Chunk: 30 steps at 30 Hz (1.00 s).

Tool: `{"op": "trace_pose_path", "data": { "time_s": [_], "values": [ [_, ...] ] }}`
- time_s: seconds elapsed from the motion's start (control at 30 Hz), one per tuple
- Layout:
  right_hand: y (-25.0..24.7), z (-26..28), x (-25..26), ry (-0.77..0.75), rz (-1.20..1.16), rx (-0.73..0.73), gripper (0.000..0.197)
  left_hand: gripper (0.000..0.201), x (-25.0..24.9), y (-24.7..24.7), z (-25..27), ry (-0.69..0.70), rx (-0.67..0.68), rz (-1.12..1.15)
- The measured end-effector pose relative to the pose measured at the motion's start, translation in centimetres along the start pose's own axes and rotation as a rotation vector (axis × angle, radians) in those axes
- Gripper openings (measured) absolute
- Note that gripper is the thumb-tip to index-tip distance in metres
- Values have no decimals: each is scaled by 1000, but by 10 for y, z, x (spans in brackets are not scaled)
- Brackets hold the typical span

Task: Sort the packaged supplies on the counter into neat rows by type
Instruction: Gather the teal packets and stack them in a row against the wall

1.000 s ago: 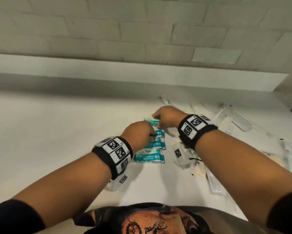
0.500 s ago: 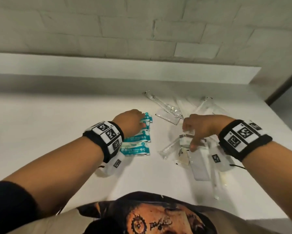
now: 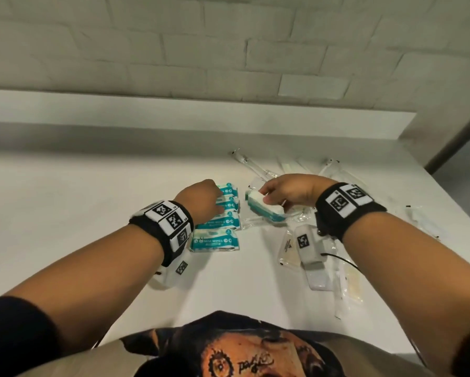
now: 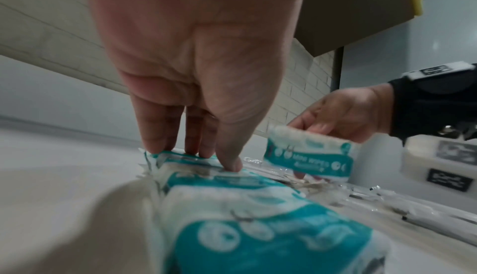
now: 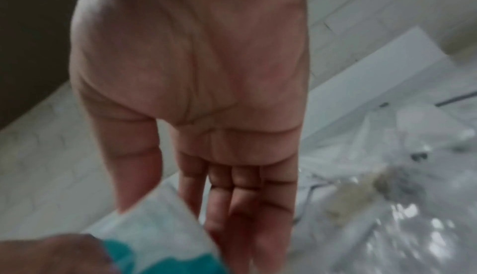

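A row of teal-and-white mini wipes packs (image 3: 219, 225) runs away from me on the white counter (image 3: 79, 213). My left hand (image 3: 201, 200) rests on the far packs (image 4: 185, 160) with straight fingers (image 4: 232, 164) pressing down. My right hand (image 3: 285, 191) grips one more wipes pack (image 3: 266, 208) between thumb and fingers, tilted, just above the counter and right of the row; the same pack (image 4: 309, 156) shows in the left wrist view. In the blurred right wrist view the pack (image 5: 160, 227) lies against the thumb and fingers.
Clear plastic-wrapped supplies (image 3: 320, 268) lie scattered under and right of my right arm, with long thin clear packets (image 3: 255, 167) further back. A ledge and tiled wall (image 3: 228, 63) close the counter's far side. The counter's right edge (image 3: 445, 202) is nearby.
My right hand went right to the clear packets, then came back left holding a wipes pack. My left hand stayed on the row of wipes.
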State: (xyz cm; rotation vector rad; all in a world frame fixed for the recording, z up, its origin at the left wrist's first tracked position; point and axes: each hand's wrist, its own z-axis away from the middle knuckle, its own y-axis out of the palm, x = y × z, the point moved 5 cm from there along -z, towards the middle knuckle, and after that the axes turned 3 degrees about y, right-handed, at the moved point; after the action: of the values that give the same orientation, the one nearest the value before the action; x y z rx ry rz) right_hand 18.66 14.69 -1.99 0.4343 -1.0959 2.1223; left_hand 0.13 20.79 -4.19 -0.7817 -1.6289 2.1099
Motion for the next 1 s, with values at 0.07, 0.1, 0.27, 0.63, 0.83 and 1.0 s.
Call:
{"op": "trace_pose_path", "data": {
  "time_s": [0.07, 0.1, 0.27, 0.63, 0.83, 1.0],
  "values": [
    [1, -12, -6, 54, 95, -91, 27, 48, -2, 2, 1, 10, 1, 12],
    [-3, -15, -5, 64, 198, -163, 27, 48, -3, 2, 1, 14, -1, 13],
    [-7, -23, -5, 72, 275, -187, 32, 45, 0, 2, 2, 9, -19, 29],
    [-27, -51, 49, -96, 469, -412, 47, 46, 1, 1, 0, 7, -3, 70],
    [-2, -86, 80, -155, 542, -388, 43, 46, 4, 1, 1, 11, -3, 104],
    [12, -102, 82, -189, 313, -289, 35, 41, 4, 1, 1, 25, -7, 118]
  ]
}}
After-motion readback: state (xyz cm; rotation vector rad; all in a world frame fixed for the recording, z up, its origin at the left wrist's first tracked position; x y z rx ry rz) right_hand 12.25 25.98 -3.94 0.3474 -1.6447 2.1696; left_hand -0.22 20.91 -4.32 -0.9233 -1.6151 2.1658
